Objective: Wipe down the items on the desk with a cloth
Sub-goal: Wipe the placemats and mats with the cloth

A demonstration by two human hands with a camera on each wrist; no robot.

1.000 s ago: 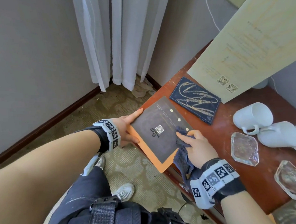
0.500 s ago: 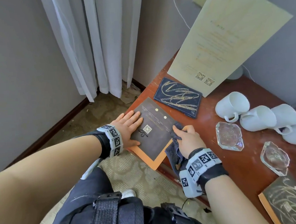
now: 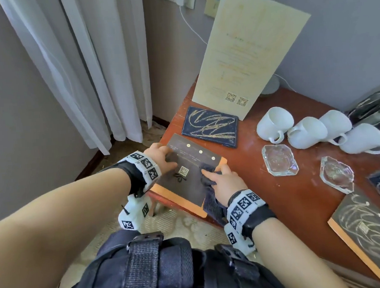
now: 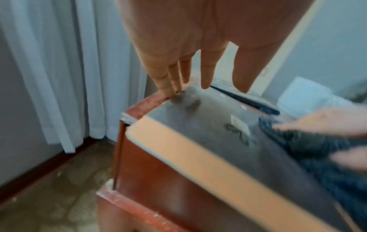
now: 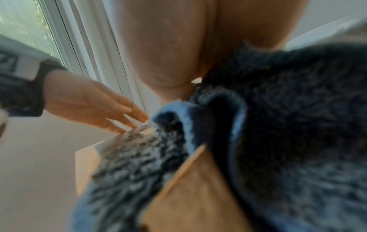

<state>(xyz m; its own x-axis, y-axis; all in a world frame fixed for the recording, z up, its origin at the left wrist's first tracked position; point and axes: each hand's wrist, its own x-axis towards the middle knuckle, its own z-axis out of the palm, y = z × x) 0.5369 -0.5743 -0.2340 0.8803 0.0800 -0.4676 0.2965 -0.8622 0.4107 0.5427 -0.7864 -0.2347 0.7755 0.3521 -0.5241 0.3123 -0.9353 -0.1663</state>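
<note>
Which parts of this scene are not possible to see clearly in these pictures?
- Small print on the tall cream card: too small, head view.
- Right hand palm: covered by the dark blue cloth, which fills the blurred right wrist view.
- Second orange-edged dark board: cut off by the head view's right edge.
- Left hand fingertips on the dark board: blurred, left wrist view.

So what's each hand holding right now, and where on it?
Right hand grips the dark blue cloth bunched under its fingers. Left hand holds nothing, resting flat on the dark card's left edge.
</note>
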